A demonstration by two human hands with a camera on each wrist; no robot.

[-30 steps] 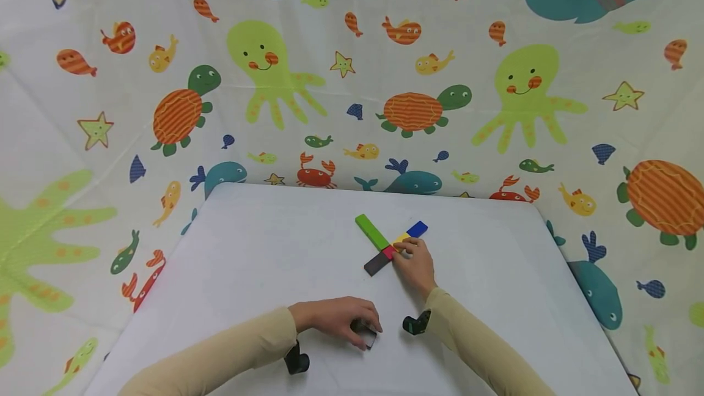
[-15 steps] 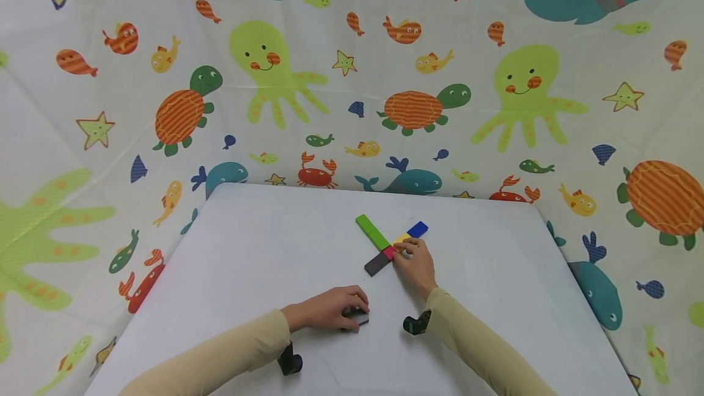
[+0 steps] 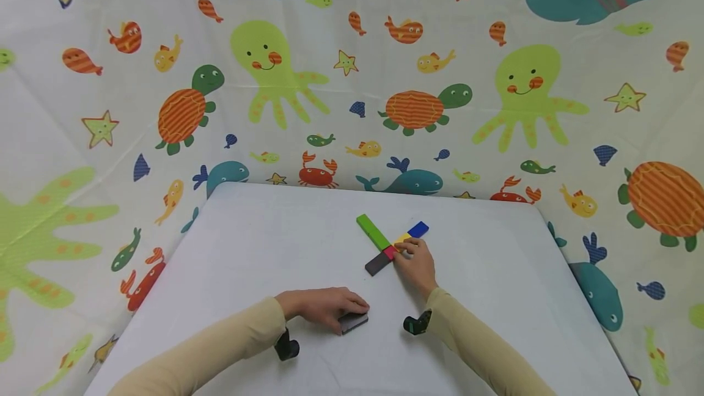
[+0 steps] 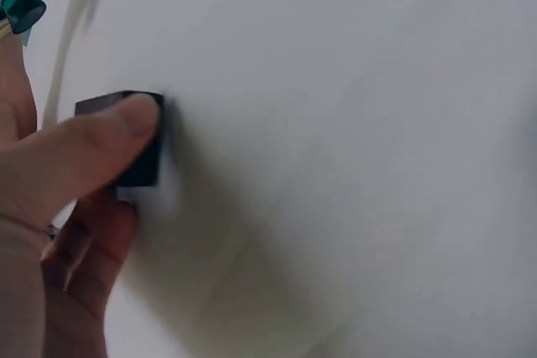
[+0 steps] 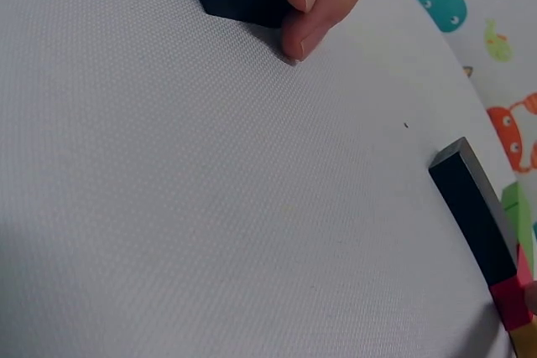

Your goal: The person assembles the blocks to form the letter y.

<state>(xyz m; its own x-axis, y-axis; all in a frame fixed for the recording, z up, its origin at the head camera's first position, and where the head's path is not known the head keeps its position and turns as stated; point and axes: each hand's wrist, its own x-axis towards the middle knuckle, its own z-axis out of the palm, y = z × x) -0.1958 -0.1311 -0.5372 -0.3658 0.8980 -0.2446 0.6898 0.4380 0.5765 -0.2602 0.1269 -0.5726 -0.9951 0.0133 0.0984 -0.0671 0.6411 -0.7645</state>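
Observation:
In the head view my left hand (image 3: 324, 306) is low over the near middle of the white table, pinching a dark block (image 3: 354, 322). The left wrist view shows the thumb across one face of this block (image 4: 143, 161), with fingers on its far side. Farther off, my right hand (image 3: 416, 266) has its fingertips at the red block (image 3: 389, 252) and yellow block (image 3: 404, 239), where a row of blocks meets. A dark grey block (image 3: 377, 263) extends from the red one, a green block (image 3: 373, 232) goes up left, and a blue block (image 3: 419, 228) ends the row. The right palm hides part of this junction.
Both blocks and hands are on or over a white table (image 3: 264, 231). A curtain (image 3: 330, 90) printed with sea animals stands behind and beside it. Black wrist cameras, one on the left wrist (image 3: 287, 345) and one on the right wrist (image 3: 418, 322), hang beneath the sleeves.
My left hand has shifted a little up and left with the dark block, which has turned so a broader face shows. The right hand and the joined blocks have stayed put.

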